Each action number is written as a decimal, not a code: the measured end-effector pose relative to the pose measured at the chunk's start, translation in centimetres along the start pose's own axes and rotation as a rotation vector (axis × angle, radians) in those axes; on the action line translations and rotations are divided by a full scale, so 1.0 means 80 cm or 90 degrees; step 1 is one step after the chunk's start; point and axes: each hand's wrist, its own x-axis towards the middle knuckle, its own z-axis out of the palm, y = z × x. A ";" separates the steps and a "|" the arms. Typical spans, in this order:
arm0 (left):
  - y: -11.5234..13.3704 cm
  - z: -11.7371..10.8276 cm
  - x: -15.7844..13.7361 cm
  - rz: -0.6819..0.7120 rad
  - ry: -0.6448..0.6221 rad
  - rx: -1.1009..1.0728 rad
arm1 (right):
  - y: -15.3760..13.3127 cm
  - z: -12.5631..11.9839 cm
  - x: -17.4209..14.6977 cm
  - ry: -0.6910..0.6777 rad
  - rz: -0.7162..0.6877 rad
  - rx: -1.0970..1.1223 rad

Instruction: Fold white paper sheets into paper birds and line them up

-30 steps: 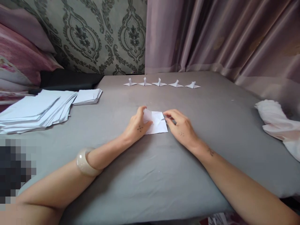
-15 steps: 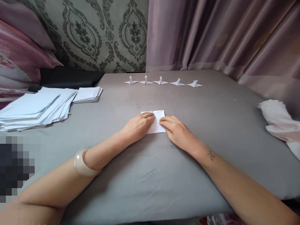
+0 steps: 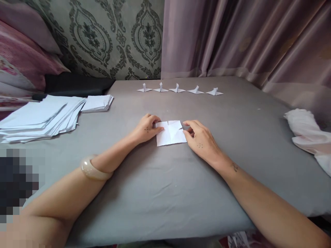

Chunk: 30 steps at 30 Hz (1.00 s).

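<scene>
A white square of paper (image 3: 170,135) with crease lines lies on the grey cloth in front of me. Its top edge has a small notch, and a short dark gap shows near its right edge. My left hand (image 3: 148,128) grips the paper's left edge, thumb on top and the fingers curled behind it. At the right edge is my right hand (image 3: 200,135), its thumb by the paper and its bent index finger apart from the thumb. The other fingers of that hand are partly hidden.
Several folded paper birds (image 3: 177,89) stand in a row at the back. On the left lie a stack of large white sheets (image 3: 38,115) and a smaller stack of paper (image 3: 97,103). A crumpled whitish cloth (image 3: 309,132) rests at the right.
My left hand has slid left off the middle of the paper to its left edge. My right hand has shifted slightly right, and more of the paper shows.
</scene>
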 end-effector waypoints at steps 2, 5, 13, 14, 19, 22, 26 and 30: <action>0.002 -0.004 0.002 -0.059 -0.016 -0.049 | -0.002 0.000 0.000 0.006 0.007 0.005; 0.009 -0.006 0.001 -0.115 0.013 -0.094 | -0.001 0.001 0.001 0.012 0.007 0.008; 0.002 -0.007 0.000 -0.121 0.056 -0.223 | 0.001 0.001 -0.001 -0.028 -0.068 0.014; -0.002 -0.007 0.002 -0.127 0.065 -0.218 | 0.000 0.002 -0.002 -0.034 -0.082 0.008; -0.002 -0.009 0.002 -0.094 0.170 -0.036 | -0.003 0.002 -0.004 -0.091 -0.111 -0.052; 0.016 -0.005 -0.007 -0.005 0.231 0.104 | -0.002 0.003 -0.004 -0.115 -0.097 -0.080; 0.038 0.008 -0.020 0.139 0.052 0.131 | 0.001 0.004 -0.001 -0.121 -0.091 -0.098; 0.038 0.016 -0.025 0.192 0.006 0.146 | 0.004 0.006 0.004 -0.122 -0.103 -0.125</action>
